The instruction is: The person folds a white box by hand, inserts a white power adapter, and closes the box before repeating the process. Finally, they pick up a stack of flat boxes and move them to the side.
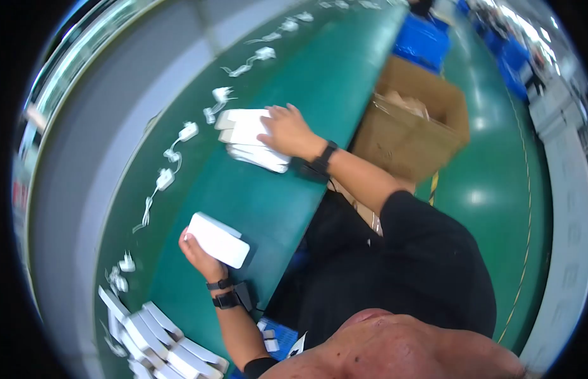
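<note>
My left hand (202, 256) is closed around one end of a flat white box (219, 240), held over the green work surface. Its fingers wrap the far left edge, partly hidden by the box. Farther ahead, my right hand (289, 131) rests on a small pile of flat white boxes (246, 129), fingers spread over their right end. More white boxes (257, 158) lie slightly fanned beneath that hand. Dark bands circle both wrists.
White chargers with cables (165, 179) lie in a row along the green belt (275, 208). Several white boxes (158, 338) are piled at lower left. A large cardboard carton (401, 142) stands right of the belt, with blue bins (422, 43) beyond. A blue tray (281, 335) sits near my left forearm.
</note>
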`<control>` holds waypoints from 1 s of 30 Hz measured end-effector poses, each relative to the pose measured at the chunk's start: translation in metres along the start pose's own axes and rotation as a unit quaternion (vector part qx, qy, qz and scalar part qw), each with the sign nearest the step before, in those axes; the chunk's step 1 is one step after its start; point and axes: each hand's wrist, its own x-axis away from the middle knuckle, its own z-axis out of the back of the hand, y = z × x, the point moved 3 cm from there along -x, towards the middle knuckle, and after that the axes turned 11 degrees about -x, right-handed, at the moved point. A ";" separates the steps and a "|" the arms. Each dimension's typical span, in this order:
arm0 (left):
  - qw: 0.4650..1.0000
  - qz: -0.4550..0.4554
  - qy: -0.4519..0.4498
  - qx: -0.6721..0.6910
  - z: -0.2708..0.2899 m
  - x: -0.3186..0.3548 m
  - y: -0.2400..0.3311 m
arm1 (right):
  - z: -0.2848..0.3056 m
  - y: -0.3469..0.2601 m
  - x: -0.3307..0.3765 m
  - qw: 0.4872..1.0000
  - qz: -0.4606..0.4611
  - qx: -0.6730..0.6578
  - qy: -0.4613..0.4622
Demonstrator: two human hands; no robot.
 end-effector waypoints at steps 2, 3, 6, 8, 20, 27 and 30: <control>0.998 -0.020 -0.053 -0.004 -0.052 -0.036 0.016 | 0.033 0.031 -0.023 0.996 -0.007 0.009 0.087; 0.999 -0.014 -0.052 0.005 -0.076 -0.036 0.019 | 0.047 0.048 -0.019 0.996 -0.001 0.013 0.089; 0.998 0.001 -0.065 0.001 -0.115 -0.034 0.023 | 0.070 0.074 -0.010 0.995 0.018 0.012 0.092; 0.998 0.021 -0.064 -0.010 -0.121 -0.032 0.023 | 0.071 0.079 -0.010 0.998 0.002 -0.011 0.055; 0.890 -0.011 -0.235 -0.391 -0.017 0.097 0.148 | 0.075 0.102 -0.041 0.999 0.048 0.001 -0.007; 0.719 0.130 -0.260 -0.631 0.061 0.148 0.117 | 0.056 0.098 -0.043 0.993 0.091 0.008 0.070; 0.767 0.092 -0.234 -0.591 0.107 0.175 0.054 | 0.053 0.087 -0.037 0.989 0.114 -0.001 0.094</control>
